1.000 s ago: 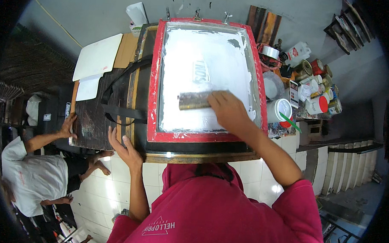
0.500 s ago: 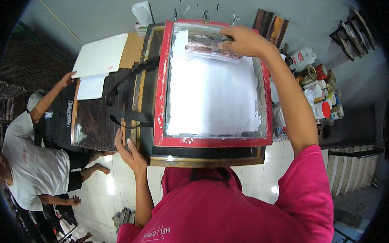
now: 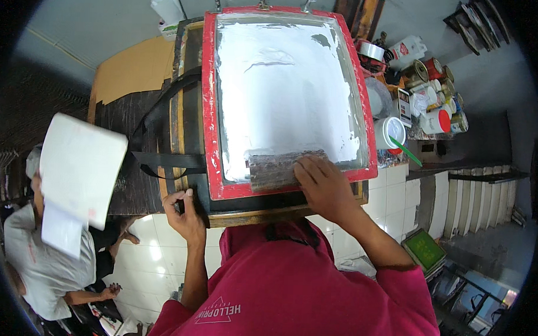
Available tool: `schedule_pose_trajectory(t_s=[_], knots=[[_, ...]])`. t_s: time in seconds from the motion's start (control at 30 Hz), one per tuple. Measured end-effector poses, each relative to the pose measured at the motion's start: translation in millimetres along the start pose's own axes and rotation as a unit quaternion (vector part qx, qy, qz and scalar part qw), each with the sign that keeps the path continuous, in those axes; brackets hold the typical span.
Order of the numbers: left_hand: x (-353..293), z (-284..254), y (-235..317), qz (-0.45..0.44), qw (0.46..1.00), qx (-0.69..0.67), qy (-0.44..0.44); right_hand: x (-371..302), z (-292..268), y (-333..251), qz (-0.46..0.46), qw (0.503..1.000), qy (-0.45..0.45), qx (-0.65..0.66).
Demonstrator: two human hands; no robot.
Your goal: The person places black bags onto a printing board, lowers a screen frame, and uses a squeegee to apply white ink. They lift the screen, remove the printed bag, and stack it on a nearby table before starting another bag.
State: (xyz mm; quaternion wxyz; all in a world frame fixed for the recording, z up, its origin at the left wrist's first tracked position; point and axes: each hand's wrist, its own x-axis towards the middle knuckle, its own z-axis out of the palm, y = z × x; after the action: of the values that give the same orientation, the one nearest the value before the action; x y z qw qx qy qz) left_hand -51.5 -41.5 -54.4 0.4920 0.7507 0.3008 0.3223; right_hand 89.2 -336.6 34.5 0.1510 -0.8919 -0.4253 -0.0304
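At far left: a co-worker in a grey shirt (image 3: 43,261) holds up large white sheets of paper (image 3: 79,173).
Black fabric bag with straps (image 3: 163,129): lies under the frame's left side.
Your left hand (image 3: 184,215): fingers spread flat on the dark wooden board's front corner (image 3: 244,211), gripping nothing.
Red-framed printing screen coated in white ink (image 3: 283,91): flat on the board before you.
Your right hand (image 3: 324,188): closed on the wide wooden squeegee (image 3: 278,168), at the screen's near edge.
Right: paint cans and tubs (image 3: 428,96).
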Motion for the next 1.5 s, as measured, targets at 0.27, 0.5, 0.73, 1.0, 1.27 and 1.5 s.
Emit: schedule_pose_trajectory(t_s=[0.27,0.5,0.73,1.0,1.27,1.5], knots=[[18,0,52,0.029,0.995,-0.079,-0.047,-23,7,-7,0.003,1.000,-0.012,0.015],[-12,55,133,0.045,0.970,-0.215,-0.109,-31,-17,6,0.005,0.993,0.043,0.113],[-108,176,204,0.060,0.933,-0.239,-0.260,-136,-75,112,0.279,0.917,-0.009,0.284],[-229,330,210,-0.080,0.907,-0.131,-0.393,-216,-94,248,0.320,0.907,0.078,0.262],[-265,469,143,0.002,0.978,-0.043,-0.205,-148,-90,329,0.129,0.945,0.034,0.300],[-249,499,125,0.057,0.971,-0.112,-0.202,-141,-162,356,-0.014,0.954,-0.051,0.296]])
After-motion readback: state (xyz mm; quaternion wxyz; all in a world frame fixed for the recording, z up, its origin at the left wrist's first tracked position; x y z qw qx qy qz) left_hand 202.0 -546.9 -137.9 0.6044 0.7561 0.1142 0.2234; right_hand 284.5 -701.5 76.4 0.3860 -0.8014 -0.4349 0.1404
